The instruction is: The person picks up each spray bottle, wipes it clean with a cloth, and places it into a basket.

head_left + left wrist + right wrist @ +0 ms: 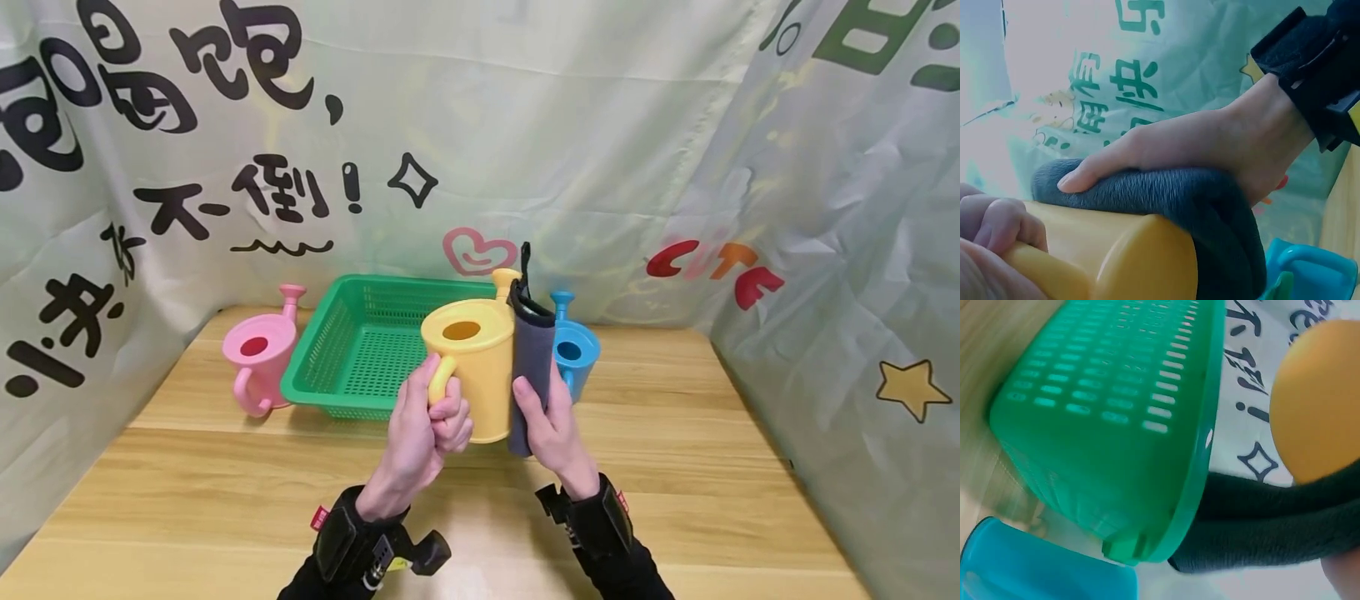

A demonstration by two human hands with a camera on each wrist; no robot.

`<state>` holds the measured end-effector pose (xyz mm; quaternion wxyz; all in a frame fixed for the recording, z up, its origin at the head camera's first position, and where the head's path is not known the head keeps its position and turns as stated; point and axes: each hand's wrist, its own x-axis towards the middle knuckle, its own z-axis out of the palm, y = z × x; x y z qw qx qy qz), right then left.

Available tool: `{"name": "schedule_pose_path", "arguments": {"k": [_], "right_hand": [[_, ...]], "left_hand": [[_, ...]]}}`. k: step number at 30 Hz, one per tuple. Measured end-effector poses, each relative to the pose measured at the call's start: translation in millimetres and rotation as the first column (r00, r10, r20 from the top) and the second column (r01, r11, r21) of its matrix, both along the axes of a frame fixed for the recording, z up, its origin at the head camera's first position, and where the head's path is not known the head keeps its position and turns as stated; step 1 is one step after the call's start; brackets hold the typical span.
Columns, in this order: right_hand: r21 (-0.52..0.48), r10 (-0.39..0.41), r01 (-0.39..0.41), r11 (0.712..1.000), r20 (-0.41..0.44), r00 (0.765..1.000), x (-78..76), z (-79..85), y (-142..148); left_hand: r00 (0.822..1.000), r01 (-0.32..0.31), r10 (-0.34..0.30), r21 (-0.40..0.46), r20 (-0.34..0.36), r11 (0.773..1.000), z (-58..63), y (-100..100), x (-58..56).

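In the head view my left hand grips the handle of a yellow watering can, held upright above the table with its spout pointing away. My right hand holds a folded dark grey cloth with a black loop on top, its thumb along the near face. That cloth lies against the can's right side. In the left wrist view, the fingers curl round the can's handle and the cloth touches the can's wall. From the right wrist, only a small part of the right hand shows below the cloth.
Behind the can stands a green perforated basket on the wooden table. A pink watering can is left of the basket, and a blue watering can stands to the right, partly hidden by the cloth. A printed curtain surrounds the table's back and sides.
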<state>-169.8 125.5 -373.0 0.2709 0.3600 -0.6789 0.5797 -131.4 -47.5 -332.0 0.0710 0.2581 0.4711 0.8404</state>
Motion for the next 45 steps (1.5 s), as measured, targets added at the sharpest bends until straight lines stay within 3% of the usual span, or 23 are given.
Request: {"name": "schedule_pose_path", "arguments": {"k": [2, 4, 6, 9, 12, 15, 18, 20, 22, 25, 27, 28, 30, 35, 37, 39, 41, 45], "right_hand": [[0.053, -0.031, 0.035, 0.998, -0.086, 0.996, -1.1, -1.5, -4.7], [0.11, -0.081, 0.105, 0.988, -0.202, 0.976, -2.4, -3.3, -10.5], [0.146, -0.13, 0.186, 0.972, -0.327, 0.936, -3.6, -4.7, -16.8], [0.15, -0.229, 0.337, 0.93, -0.483, 0.845, -1.8, -7.2, -26.6], [0.13, -0.306, 0.438, 0.89, -0.542, 0.782, 3.1, -9.2, -34.8], [0.119, -0.344, 0.482, 0.868, -0.555, 0.757, 6.5, -10.4, -38.2], [0.104, -0.349, 0.482, 0.87, -0.561, 0.751, 5.4, -10.4, -37.4], [0.099, -0.339, 0.465, 0.88, -0.556, 0.759, 3.7, -9.9, -35.9], [0.1, -0.311, 0.42, 0.902, -0.526, 0.792, 1.7, -9.0, -33.8], [0.097, -0.245, 0.315, 0.944, -0.433, 0.867, -0.6, -7.5, -29.6], [0.083, -0.222, 0.275, 0.958, -0.396, 0.891, -1.2, -6.6, -27.7], [0.079, -0.223, 0.275, 0.958, -0.395, 0.891, -1.2, -6.3, -27.4], [0.077, -0.256, 0.321, 0.944, -0.443, 0.859, -0.8, -6.6, -28.5], [0.074, -0.357, 0.484, 0.872, -0.579, 0.733, 4.0, -9.4, -36.1], [0.074, -0.374, 0.509, 0.857, -0.589, 0.716, 5.7, -10.1, -37.9], [0.069, -0.379, 0.508, 0.858, -0.583, 0.719, 5.2, -10.6, -38.3], [0.065, -0.369, 0.485, 0.872, -0.565, 0.738, 3.7, -10.9, -37.3], [0.073, -0.273, 0.341, 0.937, -0.455, 0.847, -0.4, -9.5, -31.8]], "left_hand": [[1.0, -0.021, 0.021, 0.005, 0.009, 1.0, -1.1, 0.1, -0.2], [0.999, -0.047, 0.047, 0.015, 0.026, 0.999, -2.4, 0.5, -0.8], [0.997, -0.071, 0.07, 0.03, 0.037, 0.997, -3.6, 1.2, -1.6], [0.994, -0.097, 0.094, 0.041, 0.054, 0.994, -4.5, 2.7, -2.6], [0.991, -0.118, 0.115, 0.042, 0.068, 0.992, -4.5, 3.9, -2.9], [0.99, -0.125, 0.121, 0.043, 0.07, 0.991, -4.4, 4.5, -2.2], [0.993, -0.111, 0.108, 0.056, 0.05, 0.992, -4.6, 5.2, -1.8], [0.994, -0.102, 0.099, 0.063, 0.047, 0.993, -4.9, 5.7, -1.5], [0.994, -0.095, 0.091, 0.072, 0.057, 0.993, -5.0, 5.8, -1.5], [0.993, -0.094, 0.088, 0.073, 0.084, 0.993, -5.0, 5.3, -1.0], [0.992, -0.089, 0.082, 0.074, 0.094, 0.993, -4.7, 4.8, -0.7], [0.993, -0.087, 0.08, 0.076, 0.091, 0.993, -4.6, 4.6, -0.6], [0.994, -0.077, 0.07, 0.088, 0.078, 0.993, -4.1, 4.2, -0.4], [0.996, -0.079, 0.073, 0.114, 0.052, 0.99, -3.5, 4.2, -0.3], [0.995, -0.089, 0.083, 0.113, 0.056, 0.99, -3.6, 4.8, -0.3], [0.994, -0.094, 0.087, 0.113, 0.066, 0.989, -3.8, 5.4, -0.2], [0.993, -0.098, 0.09, 0.112, 0.078, 0.989, -4.1, 6.0, 0.1], [0.99, -0.107, 0.096, 0.101, 0.106, 0.989, -4.6, 5.8, 0.6]]}}
